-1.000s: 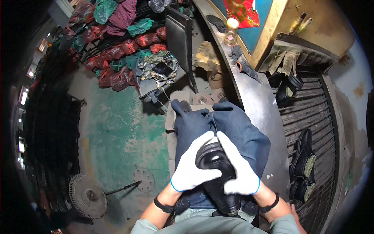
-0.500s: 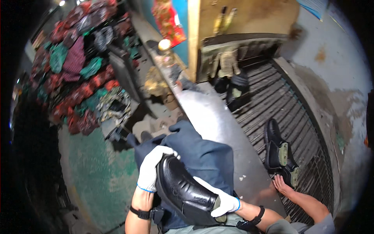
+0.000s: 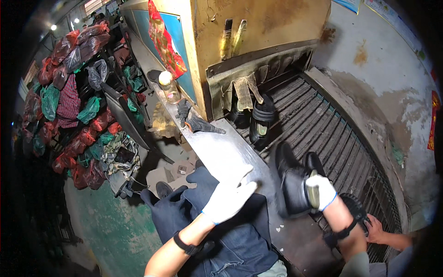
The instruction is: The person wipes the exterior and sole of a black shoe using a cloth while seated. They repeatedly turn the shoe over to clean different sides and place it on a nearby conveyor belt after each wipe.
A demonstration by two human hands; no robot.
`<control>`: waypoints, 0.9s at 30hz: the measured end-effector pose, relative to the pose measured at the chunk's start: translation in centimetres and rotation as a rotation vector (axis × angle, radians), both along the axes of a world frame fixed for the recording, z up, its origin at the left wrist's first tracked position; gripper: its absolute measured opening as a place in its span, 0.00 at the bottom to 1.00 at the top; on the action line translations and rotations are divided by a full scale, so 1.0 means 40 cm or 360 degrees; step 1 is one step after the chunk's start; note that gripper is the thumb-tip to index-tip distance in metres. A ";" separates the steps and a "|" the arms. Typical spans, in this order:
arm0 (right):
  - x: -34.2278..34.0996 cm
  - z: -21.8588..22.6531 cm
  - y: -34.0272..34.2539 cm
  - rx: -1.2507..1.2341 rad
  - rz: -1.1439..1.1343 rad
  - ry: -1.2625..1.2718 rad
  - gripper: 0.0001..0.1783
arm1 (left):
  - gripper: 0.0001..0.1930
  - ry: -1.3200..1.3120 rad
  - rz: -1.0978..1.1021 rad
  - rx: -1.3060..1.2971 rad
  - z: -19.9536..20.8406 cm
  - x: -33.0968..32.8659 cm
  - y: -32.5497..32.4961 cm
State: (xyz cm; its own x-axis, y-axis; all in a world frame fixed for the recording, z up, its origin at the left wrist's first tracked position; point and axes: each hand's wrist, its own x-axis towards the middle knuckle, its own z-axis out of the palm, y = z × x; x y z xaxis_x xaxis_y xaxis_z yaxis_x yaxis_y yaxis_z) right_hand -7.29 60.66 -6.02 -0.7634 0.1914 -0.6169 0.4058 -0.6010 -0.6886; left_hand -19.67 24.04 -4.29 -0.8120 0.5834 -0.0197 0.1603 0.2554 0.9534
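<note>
My right hand [image 3: 321,191], in a white knit glove, grips a black leather shoe [image 3: 290,187] at its heel end. A pale greenish form shows in the shoe's opening beside my fingers. The shoe hangs over the border of the metal ledge [image 3: 217,147] and the slatted conveyor, slightly blurred. Gloved in white too, my left hand [image 3: 230,191] is empty above my lap, fingers stretched and apart. Behind the held shoe, a second black shoe [image 3: 314,161] shows in part. At the lower right another person's hand [image 3: 374,229] touches a dark shoe [image 3: 354,207] on the slats.
Black shoes [image 3: 263,111] stand on the conveyor [image 3: 332,124] by the hanging flaps [image 3: 244,92] of a yellowish machine [image 3: 263,27]. Dark gloves [image 3: 198,123] and a jar [image 3: 170,92] rest on the ledge. Red and green bags [image 3: 87,115] are piled at the left.
The shoe has gone from my lap rightward to the conveyor's edge in my right hand. My left hand has let go of it. The view has shifted; the other person's hand is on a shoe.
</note>
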 end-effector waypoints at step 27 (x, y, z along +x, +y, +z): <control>-0.751 -0.385 0.002 0.0563 0.0085 -0.0096 0.42 | 0.08 0.0297 -0.1104 -0.0874 0.186 0.275 -0.322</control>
State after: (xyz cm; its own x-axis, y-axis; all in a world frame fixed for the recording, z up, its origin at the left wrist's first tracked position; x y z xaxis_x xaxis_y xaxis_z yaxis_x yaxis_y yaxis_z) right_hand -37.34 60.76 -21.43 -0.7423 0.3620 -0.5638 0.4762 -0.3070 -0.8240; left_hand -8.65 11.16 3.14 -0.2992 0.8905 -0.3428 0.5877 0.4550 0.6690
